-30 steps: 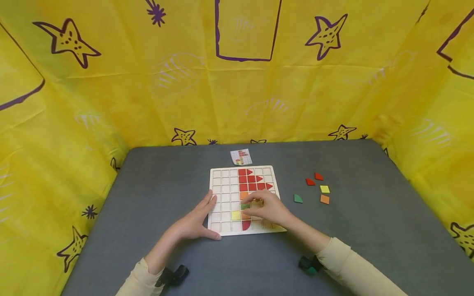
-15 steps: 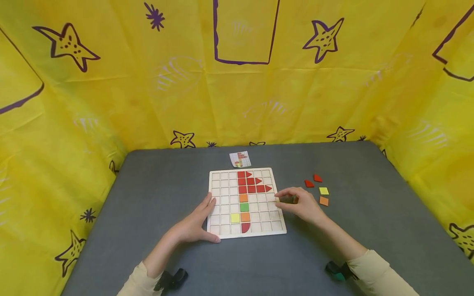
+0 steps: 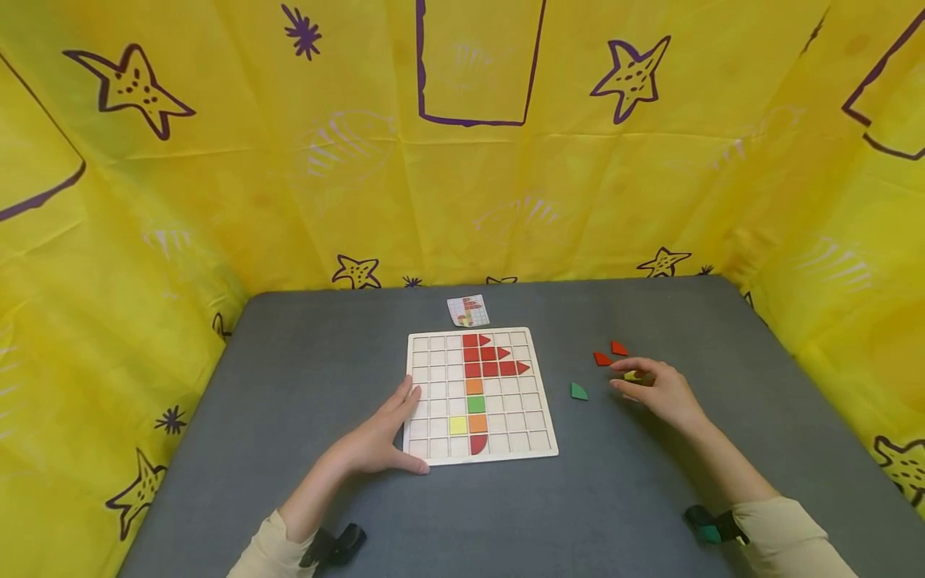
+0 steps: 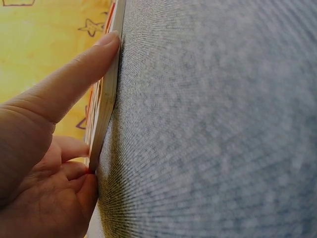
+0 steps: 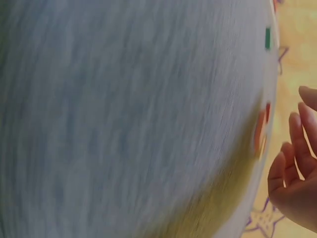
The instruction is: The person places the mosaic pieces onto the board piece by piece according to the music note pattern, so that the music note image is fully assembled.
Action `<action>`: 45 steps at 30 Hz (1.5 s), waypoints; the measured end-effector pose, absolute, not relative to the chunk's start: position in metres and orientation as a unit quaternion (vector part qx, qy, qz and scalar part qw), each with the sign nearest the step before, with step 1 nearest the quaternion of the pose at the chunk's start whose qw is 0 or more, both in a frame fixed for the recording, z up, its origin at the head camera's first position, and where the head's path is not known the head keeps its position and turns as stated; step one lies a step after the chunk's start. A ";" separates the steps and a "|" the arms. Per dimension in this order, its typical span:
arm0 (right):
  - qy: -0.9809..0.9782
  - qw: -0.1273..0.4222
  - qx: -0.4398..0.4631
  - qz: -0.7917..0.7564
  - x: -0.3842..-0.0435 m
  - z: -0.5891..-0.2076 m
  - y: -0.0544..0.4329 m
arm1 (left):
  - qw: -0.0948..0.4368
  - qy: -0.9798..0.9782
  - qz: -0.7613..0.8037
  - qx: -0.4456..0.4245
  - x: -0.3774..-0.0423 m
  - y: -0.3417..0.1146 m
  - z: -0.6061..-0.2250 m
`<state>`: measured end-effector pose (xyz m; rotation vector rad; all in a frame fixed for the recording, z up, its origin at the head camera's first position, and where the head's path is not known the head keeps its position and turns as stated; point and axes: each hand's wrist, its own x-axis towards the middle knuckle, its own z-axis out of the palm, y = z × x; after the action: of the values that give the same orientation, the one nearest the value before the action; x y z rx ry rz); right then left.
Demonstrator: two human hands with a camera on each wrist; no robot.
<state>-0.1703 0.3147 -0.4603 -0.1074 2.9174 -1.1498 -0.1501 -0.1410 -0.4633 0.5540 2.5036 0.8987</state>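
Observation:
A wooden grid board (image 3: 516, 417) lies flat on the table, with red, orange, green and yellow tiles in its cells. My left hand (image 3: 379, 429) rests at its near left corner, straight thumb touching the front edge (image 4: 110, 79) and fingers against the left side. To the right of the board, my right hand (image 3: 665, 393) hovers over loose tiles, thumb and fingers apart with nothing held. A yellow square tile (image 3: 633, 376) shows through the gap between them. The orange tile (image 5: 259, 131) is hidden by the hand in the head view but shows in the right wrist view.
Two red rounded tiles (image 3: 603, 359) lie just beyond my right hand. A green quarter-round tile (image 3: 579, 391) sits between board and hand. Behind the board is a small printed card (image 3: 468, 311). A yellow patterned cloth (image 3: 462, 201) walls the table (image 3: 325, 345).
My right hand has left the board and moved right, past the green quarter-round tile, to the loose yellow and orange tiles. A green square shows uncovered on the board. The left hand stays put.

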 end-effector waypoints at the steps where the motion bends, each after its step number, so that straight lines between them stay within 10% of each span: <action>1: 0.931 0.003 -0.031 -0.363 -0.170 -0.460 0.319 | 0.211 0.901 0.323 0.199 -0.150 -0.141 -0.463; 30: 0.952 0.000 -0.035 -0.304 -0.184 -0.469 0.347 | 0.213 0.901 0.324 0.194 -0.151 -0.141 -0.464; 45: 0.911 -0.002 -0.040 -0.411 -0.173 -0.466 0.275 | 0.207 0.897 0.329 0.209 -0.152 -0.141 -0.467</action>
<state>-0.1730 0.2751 -0.4660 -0.1260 2.8651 -1.2914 -0.1522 -0.1412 -0.4667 0.5821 2.4982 0.9165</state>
